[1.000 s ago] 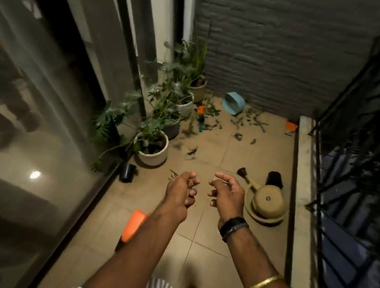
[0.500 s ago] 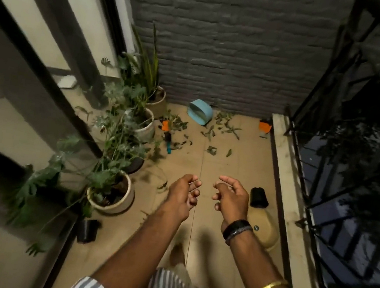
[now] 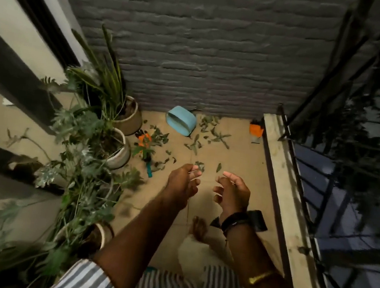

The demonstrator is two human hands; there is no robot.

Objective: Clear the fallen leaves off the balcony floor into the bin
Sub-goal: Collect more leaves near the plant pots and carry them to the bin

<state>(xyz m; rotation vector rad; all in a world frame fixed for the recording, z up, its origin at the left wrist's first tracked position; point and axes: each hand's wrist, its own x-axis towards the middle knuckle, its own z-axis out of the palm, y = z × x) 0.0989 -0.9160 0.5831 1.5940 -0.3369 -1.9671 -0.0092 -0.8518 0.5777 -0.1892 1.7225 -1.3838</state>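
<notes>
A: How far along does the clearing look?

B: Barely begun, I'd judge. Going left to right: the potted plants [image 3: 103,137] line the glass side at nine o'clock, and beside them lies something orange and teal, maybe a hand tool [image 3: 146,149], half under foliage. The fallen leaves [image 3: 206,135] are strewn over the balcony floor [image 3: 237,159] at twelve o'clock, from that orange thing across to the far wall. None look gathered into a pile.

A: And the bin?

B: The light blue bin [image 3: 181,119] lies tipped on its side against the grey wall at about eleven o'clock, its mouth turned this way, leaves just beside it on the right. I can't tell whether anything is inside.

A: The hands?

B: The left hand [image 3: 182,182] and the right hand [image 3: 232,191] hang in the air near each other, fingers loosely curled and holding nothing. All the picking up seems left to do.

A: Further right?

B: A small orange object [image 3: 256,129] in the corner at one o'clock, then the ledge and the railing [image 3: 309,145].

A: Any writing, brands?

B: None I can read; the picture is dim and smeared.
</notes>
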